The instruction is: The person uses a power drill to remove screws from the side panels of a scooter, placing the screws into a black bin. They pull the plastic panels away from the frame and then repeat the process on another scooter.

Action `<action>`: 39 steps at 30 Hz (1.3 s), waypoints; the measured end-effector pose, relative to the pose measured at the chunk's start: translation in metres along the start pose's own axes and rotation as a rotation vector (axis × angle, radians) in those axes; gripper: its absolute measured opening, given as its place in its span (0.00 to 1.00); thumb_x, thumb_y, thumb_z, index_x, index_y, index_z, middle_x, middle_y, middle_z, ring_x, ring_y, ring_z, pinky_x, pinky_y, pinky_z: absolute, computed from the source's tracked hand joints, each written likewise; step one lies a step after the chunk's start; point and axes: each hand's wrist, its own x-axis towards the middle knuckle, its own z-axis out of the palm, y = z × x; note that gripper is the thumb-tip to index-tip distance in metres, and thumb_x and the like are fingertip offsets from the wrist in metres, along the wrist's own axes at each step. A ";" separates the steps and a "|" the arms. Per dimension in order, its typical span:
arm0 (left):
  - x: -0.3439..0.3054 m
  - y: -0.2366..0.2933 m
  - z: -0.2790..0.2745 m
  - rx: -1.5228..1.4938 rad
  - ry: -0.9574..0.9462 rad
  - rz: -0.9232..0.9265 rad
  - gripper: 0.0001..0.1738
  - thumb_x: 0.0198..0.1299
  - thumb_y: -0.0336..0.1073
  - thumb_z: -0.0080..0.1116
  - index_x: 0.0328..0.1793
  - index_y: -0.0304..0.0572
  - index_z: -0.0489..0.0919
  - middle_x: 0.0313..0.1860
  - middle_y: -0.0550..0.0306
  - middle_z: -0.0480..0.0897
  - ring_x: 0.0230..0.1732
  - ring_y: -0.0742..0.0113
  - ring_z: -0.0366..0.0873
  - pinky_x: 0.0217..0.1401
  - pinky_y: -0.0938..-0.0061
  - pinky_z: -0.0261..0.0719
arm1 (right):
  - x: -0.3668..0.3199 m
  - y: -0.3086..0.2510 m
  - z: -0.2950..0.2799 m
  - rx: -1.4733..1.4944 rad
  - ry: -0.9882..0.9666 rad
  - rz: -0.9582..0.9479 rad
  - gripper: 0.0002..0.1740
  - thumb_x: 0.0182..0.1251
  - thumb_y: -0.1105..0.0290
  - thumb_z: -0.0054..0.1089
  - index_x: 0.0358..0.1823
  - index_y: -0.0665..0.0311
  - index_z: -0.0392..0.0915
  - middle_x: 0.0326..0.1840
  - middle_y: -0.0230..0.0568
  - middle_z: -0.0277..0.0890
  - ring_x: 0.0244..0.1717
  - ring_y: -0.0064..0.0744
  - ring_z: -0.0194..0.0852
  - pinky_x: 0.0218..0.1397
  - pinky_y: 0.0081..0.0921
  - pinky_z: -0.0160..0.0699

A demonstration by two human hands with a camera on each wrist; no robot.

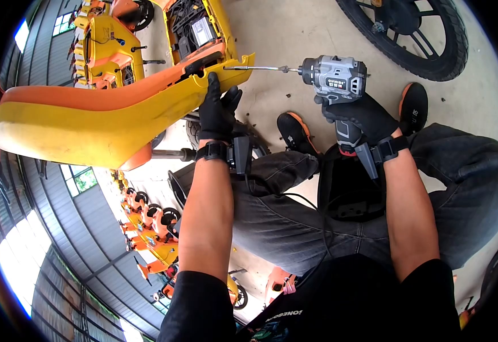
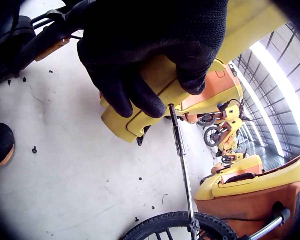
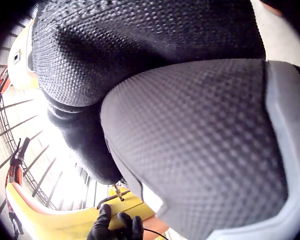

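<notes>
A grey cordless drill (image 1: 340, 80) is gripped at its handle by the gloved right hand (image 1: 363, 117). Its long metal bit (image 1: 260, 68) points left, with the tip at the end of a yellow and orange body panel (image 1: 118, 114). In the left wrist view, the bit (image 2: 182, 155) meets the yellow panel (image 2: 122, 122) beside the fingertips. The gloved left hand (image 1: 217, 114) holds that panel end, fingers (image 2: 145, 97) on one side and another digit across from them. The right wrist view shows the drill body (image 3: 200, 135) close up, with the right hand (image 3: 140, 45) around it.
A black wheel (image 1: 408, 31) lies at the upper right, near the person's shoes (image 1: 297, 134). An opened yellow scooter body (image 1: 200, 34) stands beyond the panel. More yellow and orange scooters (image 1: 152, 228) line the left side. Small dark screws (image 2: 34, 149) are scattered on the floor.
</notes>
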 end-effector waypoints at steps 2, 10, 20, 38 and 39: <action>0.000 0.000 0.000 -0.013 0.001 0.001 0.28 0.57 0.51 0.63 0.58 0.48 0.69 0.49 0.57 0.73 0.44 0.64 0.75 0.51 0.66 0.81 | 0.001 -0.001 0.000 -0.054 -0.001 -0.016 0.22 0.56 0.72 0.63 0.54 0.65 0.73 0.44 0.35 0.79 0.38 0.22 0.75 0.42 0.21 0.76; 0.001 -0.001 0.000 -0.025 0.047 -0.009 0.25 0.62 0.47 0.58 0.62 0.48 0.70 0.52 0.57 0.73 0.40 0.62 0.79 0.46 0.66 0.84 | 0.002 -0.002 -0.001 -0.029 -0.016 -0.013 0.23 0.53 0.74 0.65 0.53 0.64 0.75 0.44 0.33 0.79 0.39 0.22 0.75 0.43 0.22 0.76; 0.000 -0.001 0.000 -0.002 0.010 0.002 0.26 0.56 0.52 0.63 0.55 0.48 0.70 0.45 0.59 0.72 0.42 0.65 0.74 0.49 0.67 0.82 | 0.001 -0.007 -0.001 -0.202 0.001 -0.068 0.25 0.51 0.72 0.65 0.53 0.65 0.74 0.45 0.35 0.79 0.44 0.25 0.75 0.48 0.24 0.74; 0.000 0.000 -0.001 0.044 -0.005 -0.007 0.29 0.57 0.54 0.61 0.56 0.43 0.70 0.45 0.56 0.72 0.45 0.64 0.73 0.54 0.70 0.80 | 0.004 -0.018 -0.002 -0.377 0.073 -0.145 0.21 0.49 0.67 0.68 0.46 0.66 0.79 0.40 0.38 0.81 0.40 0.28 0.77 0.48 0.25 0.74; -0.001 0.000 -0.001 0.044 -0.006 -0.007 0.29 0.57 0.54 0.61 0.56 0.43 0.70 0.45 0.56 0.72 0.45 0.64 0.73 0.54 0.70 0.80 | 0.004 -0.018 -0.002 -0.377 0.073 -0.146 0.21 0.49 0.67 0.68 0.46 0.66 0.79 0.40 0.38 0.81 0.40 0.28 0.77 0.48 0.25 0.74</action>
